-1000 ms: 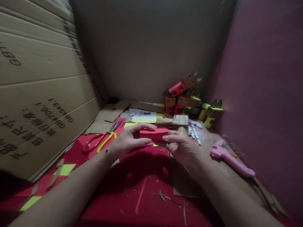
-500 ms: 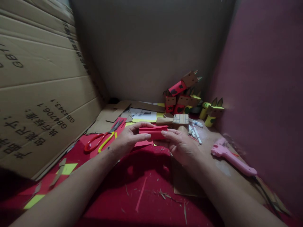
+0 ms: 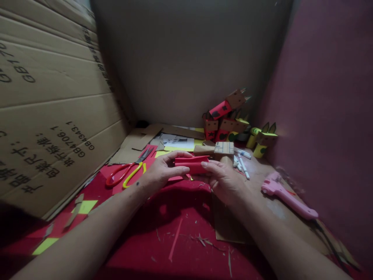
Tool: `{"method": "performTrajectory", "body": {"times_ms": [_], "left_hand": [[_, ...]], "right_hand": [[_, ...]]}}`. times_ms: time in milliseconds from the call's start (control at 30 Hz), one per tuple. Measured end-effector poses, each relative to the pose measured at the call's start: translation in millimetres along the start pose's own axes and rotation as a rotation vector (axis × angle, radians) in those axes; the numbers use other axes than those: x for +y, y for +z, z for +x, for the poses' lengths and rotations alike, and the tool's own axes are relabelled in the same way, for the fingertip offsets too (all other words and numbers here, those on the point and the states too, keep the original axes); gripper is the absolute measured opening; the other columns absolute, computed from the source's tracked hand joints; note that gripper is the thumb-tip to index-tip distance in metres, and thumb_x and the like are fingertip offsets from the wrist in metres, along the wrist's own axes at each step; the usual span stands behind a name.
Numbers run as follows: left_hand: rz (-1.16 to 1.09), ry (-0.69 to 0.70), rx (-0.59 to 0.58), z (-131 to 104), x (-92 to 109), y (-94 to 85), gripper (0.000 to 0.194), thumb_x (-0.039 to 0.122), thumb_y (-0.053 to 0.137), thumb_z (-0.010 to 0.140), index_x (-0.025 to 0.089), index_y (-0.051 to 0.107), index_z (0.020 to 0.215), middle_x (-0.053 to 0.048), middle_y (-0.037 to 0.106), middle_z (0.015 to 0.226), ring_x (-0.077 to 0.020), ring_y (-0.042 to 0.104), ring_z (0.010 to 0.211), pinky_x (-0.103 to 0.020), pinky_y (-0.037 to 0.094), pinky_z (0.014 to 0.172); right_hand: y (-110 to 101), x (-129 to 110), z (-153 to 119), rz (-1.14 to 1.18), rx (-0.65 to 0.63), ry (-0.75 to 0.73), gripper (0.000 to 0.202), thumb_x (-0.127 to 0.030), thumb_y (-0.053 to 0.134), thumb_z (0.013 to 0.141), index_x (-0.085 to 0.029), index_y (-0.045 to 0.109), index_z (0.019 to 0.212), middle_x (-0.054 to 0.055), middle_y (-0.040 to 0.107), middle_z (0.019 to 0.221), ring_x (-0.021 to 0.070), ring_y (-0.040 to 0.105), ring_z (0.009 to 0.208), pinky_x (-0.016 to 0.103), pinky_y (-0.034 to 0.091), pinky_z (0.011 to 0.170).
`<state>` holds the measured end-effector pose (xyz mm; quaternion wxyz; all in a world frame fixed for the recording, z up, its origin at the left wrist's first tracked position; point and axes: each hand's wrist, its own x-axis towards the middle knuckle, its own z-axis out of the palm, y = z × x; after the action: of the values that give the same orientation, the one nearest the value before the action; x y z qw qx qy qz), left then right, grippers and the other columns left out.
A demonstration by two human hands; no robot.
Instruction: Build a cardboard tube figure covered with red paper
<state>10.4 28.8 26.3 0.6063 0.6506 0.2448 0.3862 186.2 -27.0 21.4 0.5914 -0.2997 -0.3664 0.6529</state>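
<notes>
A small folded piece of red paper (image 3: 194, 166) is held up between both hands, above the red table cover. My left hand (image 3: 167, 167) is closed on its left end, thumb in front and fingers behind. At the right end, my right hand (image 3: 220, 175) pinches the paper with its thumb on the front face; some of its fingers are hidden beneath. Scissors (image 3: 135, 167) with one red and one yellow handle lie open left of my left hand. Just behind my right hand stands a small cardboard box shape (image 3: 224, 147).
Several red and yellow paper figures with cardboard heads (image 3: 227, 120) stand at the back. Markers (image 3: 243, 163) and a pink glue gun (image 3: 288, 194) lie at the right on cardboard. A large carton wall (image 3: 58, 105) rises at the left. Paper scraps (image 3: 176, 239) litter the front.
The view has shifted slightly, so everything sits a little further right. Both hands keep their hold on the red paper, almost unmoved.
</notes>
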Motion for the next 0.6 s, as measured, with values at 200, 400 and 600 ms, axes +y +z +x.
{"method": "performTrajectory", "body": {"times_ms": [200,400,600], "left_hand": [[-0.04,0.001,0.027,-1,1,4.7,0.037,0.017,0.074,0.071,0.02,0.063,0.106,-0.005,0.071,0.091,-0.0156,0.066,0.069,-0.031,0.053,0.072],[-0.069,-0.004,0.08,0,-1,5.6,0.045,0.017,0.075,0.068,0.018,0.062,0.111,-0.009,0.069,0.102,-0.0212,0.066,0.083,-0.035,0.054,0.075],[-0.112,0.021,0.124,2,-2,1.7,0.044,0.018,0.076,0.067,0.016,0.063,0.109,-0.011,0.068,0.104,-0.0216,0.065,0.084,-0.031,0.055,0.07]], "right_hand": [[1,0,-2,-0.029,0.031,-0.009,0.016,-0.025,0.071,0.07,-0.015,0.068,0.083,0.009,0.073,0.085,0.022,0.069,0.079,0.041,0.054,0.081],[1,1,1,-0.078,0.034,-0.016,0.02,-0.029,0.072,0.069,-0.016,0.069,0.083,0.008,0.073,0.084,0.021,0.068,0.078,0.039,0.053,0.08],[-10,-23,-24,-0.524,0.279,-0.189,0.032,-0.043,0.07,0.071,-0.019,0.068,0.091,0.009,0.071,0.088,0.0207,0.067,0.074,0.037,0.052,0.07]]}}
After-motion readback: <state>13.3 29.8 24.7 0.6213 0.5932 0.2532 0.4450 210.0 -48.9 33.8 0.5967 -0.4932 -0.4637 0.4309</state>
